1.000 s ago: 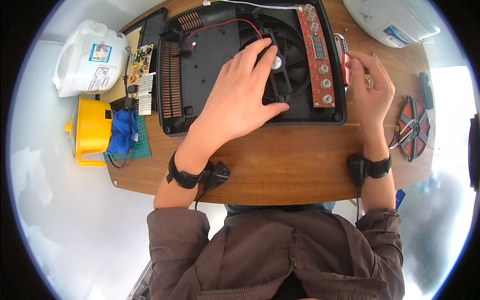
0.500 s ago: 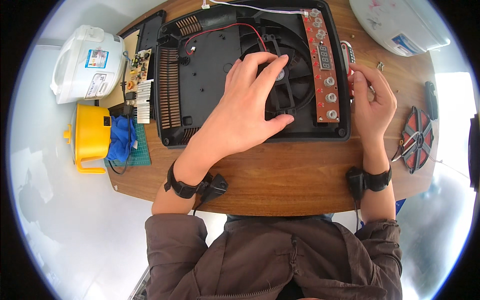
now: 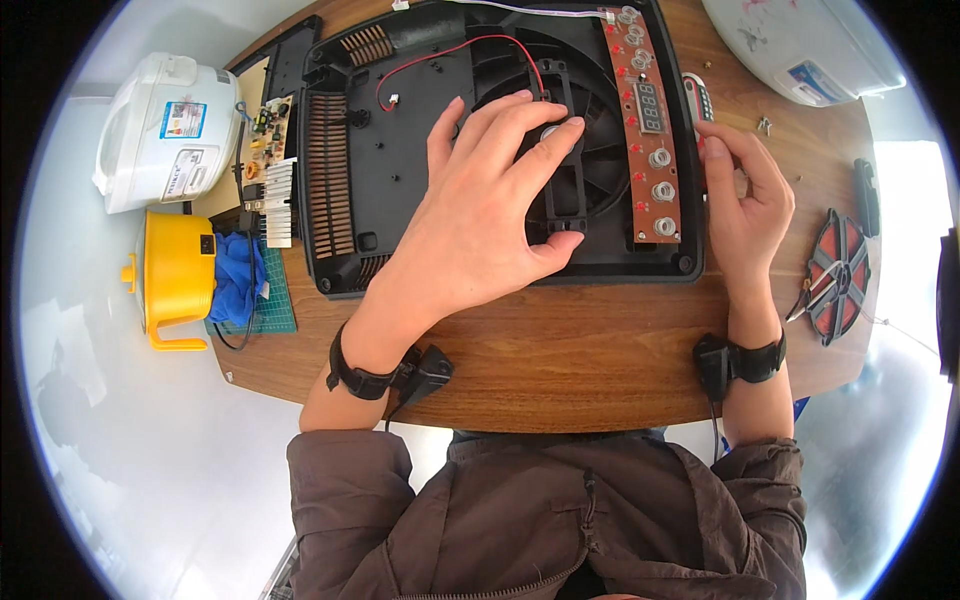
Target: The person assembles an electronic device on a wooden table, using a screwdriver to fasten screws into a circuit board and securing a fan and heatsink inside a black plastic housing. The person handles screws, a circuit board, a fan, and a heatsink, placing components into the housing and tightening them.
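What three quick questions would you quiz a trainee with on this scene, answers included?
1. Which of the person's hands is over the fan?
2. True or false: the yellow pot stands to the left of the black housing.
3. The thin red wire has a small connector at its end. What colour is it? (A) blue (B) white (C) green

Key:
1. The left hand.
2. True.
3. B.
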`<state>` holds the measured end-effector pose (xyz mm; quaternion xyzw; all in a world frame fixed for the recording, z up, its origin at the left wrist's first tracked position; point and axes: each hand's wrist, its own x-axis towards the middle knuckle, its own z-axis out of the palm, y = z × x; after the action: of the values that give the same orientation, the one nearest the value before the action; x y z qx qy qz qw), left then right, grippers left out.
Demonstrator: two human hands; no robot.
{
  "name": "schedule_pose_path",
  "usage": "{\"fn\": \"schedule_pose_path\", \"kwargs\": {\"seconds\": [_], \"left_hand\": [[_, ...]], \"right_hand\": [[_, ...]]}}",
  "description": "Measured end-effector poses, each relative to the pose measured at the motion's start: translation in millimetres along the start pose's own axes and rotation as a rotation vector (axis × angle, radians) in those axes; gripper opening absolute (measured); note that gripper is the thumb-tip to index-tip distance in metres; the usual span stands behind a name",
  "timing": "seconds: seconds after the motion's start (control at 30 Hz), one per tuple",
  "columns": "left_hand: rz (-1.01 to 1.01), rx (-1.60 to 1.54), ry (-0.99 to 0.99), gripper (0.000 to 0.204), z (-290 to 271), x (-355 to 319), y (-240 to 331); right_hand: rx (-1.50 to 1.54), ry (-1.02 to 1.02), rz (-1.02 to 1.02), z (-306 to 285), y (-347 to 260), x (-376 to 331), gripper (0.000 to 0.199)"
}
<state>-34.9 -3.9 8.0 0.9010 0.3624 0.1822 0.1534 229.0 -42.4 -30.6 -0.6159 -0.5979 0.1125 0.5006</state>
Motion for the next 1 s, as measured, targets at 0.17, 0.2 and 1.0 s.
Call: {"fn": "schedule_pose_path", "kwargs": {"seconds": [0.17, 0.2, 1.0], "left_hand": [[0.008, 0.004, 0.004, 0.08, -1.0, 0.7, 1.7], [0.008, -0.004, 0.008, 0.08, -0.3, 0.7, 1.2], [0.06, -0.031, 0.02, 0.079, 2.1, 0.2, -5.0]], "right_hand": [[0.001, -0.008, 0.002, -1.9, -1.6, 0.1, 0.013], [0.003, -0.008, 0.001, -1.5, -1.4, -0.1, 0.013], [0.007, -0.016, -0.028, 1.6, 4.1, -1.3, 0.013]]}}
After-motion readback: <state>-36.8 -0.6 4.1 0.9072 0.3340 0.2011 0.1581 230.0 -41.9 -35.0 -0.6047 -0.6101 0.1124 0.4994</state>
